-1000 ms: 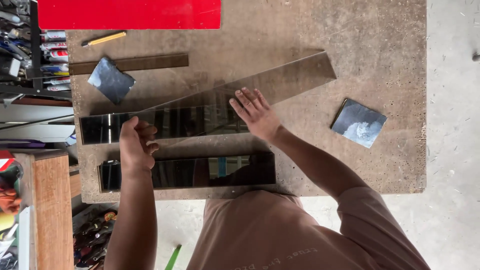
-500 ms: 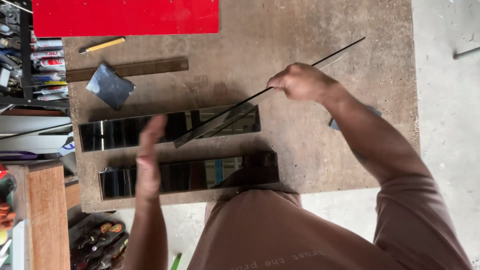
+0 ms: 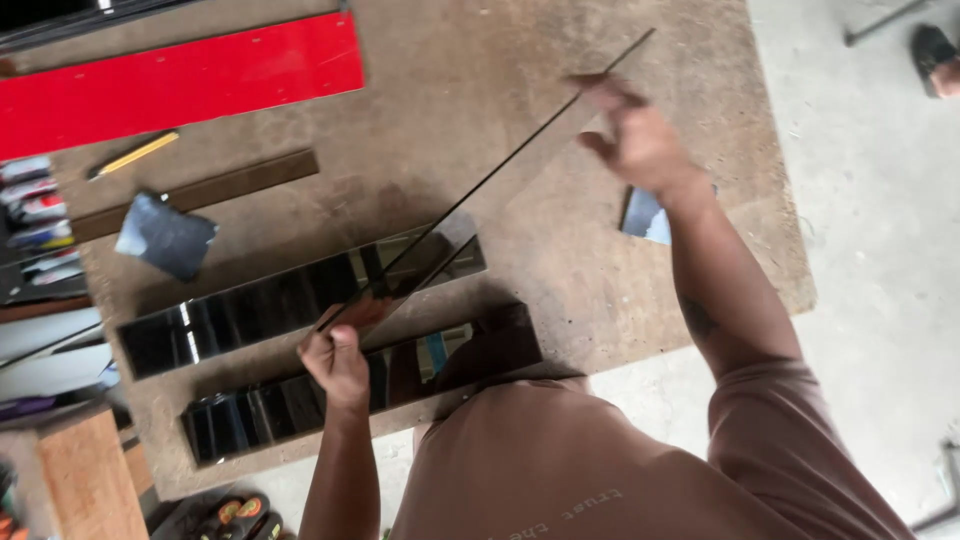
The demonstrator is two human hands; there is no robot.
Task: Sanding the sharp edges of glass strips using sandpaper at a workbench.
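A long thin glass strip (image 3: 500,170) is raised edge-on above the brown worktable (image 3: 440,80), running diagonally from near left to far right. My left hand (image 3: 338,362) grips its near end, just above two dark mirror strips lying flat: one further back (image 3: 250,310), one nearer the table edge (image 3: 300,405). My right hand (image 3: 640,140), blurred, holds the strip near its far end. A small mirror offcut (image 3: 643,215) lies under my right wrist.
A red board (image 3: 180,80) lies along the far left. A yellow pencil (image 3: 133,155), a dark wooden ruler (image 3: 200,192) and another mirror offcut (image 3: 165,235) lie left of centre. Tubes and tools (image 3: 35,200) crowd the left side. Concrete floor (image 3: 880,250) is on the right.
The glass strip went from lying flat to raised on edge. My right hand lifted its far end, and my left hand closed on its near end.
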